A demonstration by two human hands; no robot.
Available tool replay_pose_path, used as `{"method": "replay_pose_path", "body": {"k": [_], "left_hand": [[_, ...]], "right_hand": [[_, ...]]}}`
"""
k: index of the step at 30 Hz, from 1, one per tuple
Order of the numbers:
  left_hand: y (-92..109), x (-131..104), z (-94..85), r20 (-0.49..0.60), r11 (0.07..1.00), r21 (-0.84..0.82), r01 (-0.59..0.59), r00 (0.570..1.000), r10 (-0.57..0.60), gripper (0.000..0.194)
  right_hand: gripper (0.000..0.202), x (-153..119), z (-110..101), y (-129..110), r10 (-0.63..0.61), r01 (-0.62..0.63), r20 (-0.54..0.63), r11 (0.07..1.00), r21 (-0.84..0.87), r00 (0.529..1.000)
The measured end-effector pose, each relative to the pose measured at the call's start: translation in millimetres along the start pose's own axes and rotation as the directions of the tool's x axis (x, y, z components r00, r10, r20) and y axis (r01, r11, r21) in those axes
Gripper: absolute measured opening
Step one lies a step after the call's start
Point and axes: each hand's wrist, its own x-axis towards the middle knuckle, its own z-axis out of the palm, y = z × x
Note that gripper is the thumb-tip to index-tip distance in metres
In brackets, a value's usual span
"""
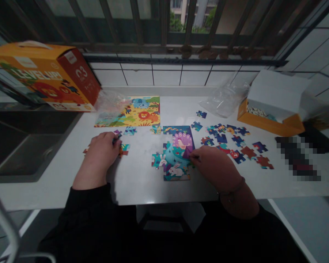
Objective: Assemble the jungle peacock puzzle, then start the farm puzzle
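Near the front edge of the white bench [142,182], left hand [100,151] resting knuckles up, fingers curled over small loose puzzle pieces [123,149]; whether pinching one, cannot tell. Right hand [212,164] lying toward the middle of the bench, fingertips closed on a purple puzzle piece [188,151], pressed against the right edge of the part-built puzzle [175,155] with its rabbits and peacock. Just beyond, toward the back edge, a finished yellow lion puzzle [138,111] lying flat, its left part under a clear plastic bag [109,102]. Right of the part-built puzzle, a scatter of blue and red loose pieces [233,140], spread toward the right end of the bench. At the back right corner, an open orange box with a white lid [274,104], another crumpled clear bag [223,98] beside it. At the back left corner, an orange and red puzzle carton [44,76] standing tilted. Off the left end, a dark sink [30,153].
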Motion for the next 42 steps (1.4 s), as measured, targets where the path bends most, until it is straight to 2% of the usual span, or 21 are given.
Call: {"method": "replay_pose_path", "body": {"k": [3, 6, 11, 16, 18, 20, 23, 25, 29, 34, 42], "left_hand": [[6, -2, -10.1, 0.004, 0.994, -0.075, 0.085, 0.996, -0.085, 0.009], [6, -2, -12.8, -0.016, 0.976, -0.164, 0.142, 0.989, -0.147, 0.017], [1, -1, -6.3, -0.112, 0.981, -0.187, 0.041, 0.992, -0.063, 0.04], [8, -4, -11.0, -0.144, 0.956, -0.293, -0.031, 0.99, -0.012, 0.027], [13, -7, -13.4, -0.107, 0.907, -0.421, -0.011, 0.994, -0.038, 0.03], [20, -11, -14.7, -0.012, 0.829, -0.559, 0.027, 0.999, -0.041, 0.037], [35, -16, -15.9, 0.114, 0.73, -0.682, 0.045, 0.992, 0.045, 0.044], [44, -20, -17.0, 0.132, 0.69, -0.724, 0.013, 0.984, 0.119, 0.042], [56, -24, -17.4, 0.148, 0.684, -0.729, -0.024, 0.97, 0.192, 0.038], [57, -24, -13.7, 0.172, 0.69, -0.723, -0.023, 0.962, 0.213, 0.035], [65, -28, -10.9, 0.141, 0.642, -0.76, -0.103, 0.938, 0.317, 0.03]], "right_hand": [[0.021, 2, -1, 3, 0.016, -0.017, 0.015, 0.997, 0.071, 1.0], [0.023, 3, -4, 3, 0.035, -0.039, 0.042, 0.995, 0.092, 0.998], [0.023, 4, -9, 2, 0.039, -0.048, 0.087, 0.993, 0.104, 0.995], [0.023, 5, -9, 4, 0.041, -0.052, 0.083, 0.99, 0.133, 0.996], [0.024, 6, -8, 6, 0.039, -0.049, 0.07, 0.989, 0.141, 0.997], [0.024, 6, -7, 6, 0.033, -0.042, 0.063, 0.988, 0.148, 0.997], [0.023, 6, -6, 6, 0.032, -0.038, 0.036, 0.986, 0.16, 0.999], [0.022, 6, -6, 5, 0.042, -0.043, 0.012, 0.984, 0.174, 0.999], [0.023, 5, -6, 4, 0.048, -0.048, 0.005, 0.979, 0.196, 0.999], [0.025, 7, -7, 5, 0.061, -0.067, 0.041, 0.984, 0.165, 0.997], [0.027, 9, -10, 3, 0.085, -0.093, 0.072, 0.989, 0.112, 0.994]]}}
